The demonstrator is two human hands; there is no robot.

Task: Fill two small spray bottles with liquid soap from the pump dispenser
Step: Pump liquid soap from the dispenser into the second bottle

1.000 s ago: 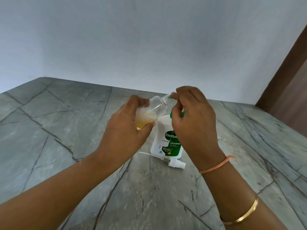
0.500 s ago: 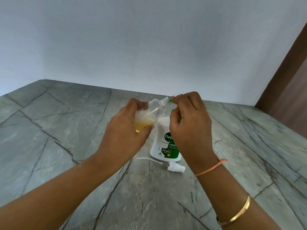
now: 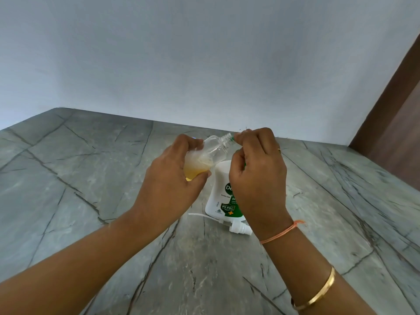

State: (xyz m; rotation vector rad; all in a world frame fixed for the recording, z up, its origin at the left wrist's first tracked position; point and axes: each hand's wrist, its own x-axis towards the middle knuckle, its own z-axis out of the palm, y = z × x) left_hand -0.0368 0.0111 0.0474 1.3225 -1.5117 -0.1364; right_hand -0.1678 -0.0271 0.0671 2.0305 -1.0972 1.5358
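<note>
A small spray bottle [image 3: 213, 148] of clear, smooth plastic, uncapped, is being held in the air over the desk [image 3: 91, 178], tilting with its threaded neck pointing up and to the right. Amber liquid [image 3: 195, 171] with a foamy top is pooling in its lower end. The left hand [image 3: 168, 185] is wrapping its fingers and thumb around the bottle's base. Just beside the open mouth, the right hand [image 3: 256, 178] is curling its fingers over the green top of the pump dispenser [image 3: 219, 189], only slivers of green showing past the knuckles. The dispenser's rounded white body is standing on the desk under that hand, its green label showing "De", "99.99%" and an orange cross. In front of it a white spray cap [image 3: 241, 228] with a thin clear dip tube is lying on its side. The desk is looking like grey stone, crossed by dark veins. An orange thread [image 3: 281, 231] and a gold bangle [image 3: 318, 294] are circling the right forearm.
</note>
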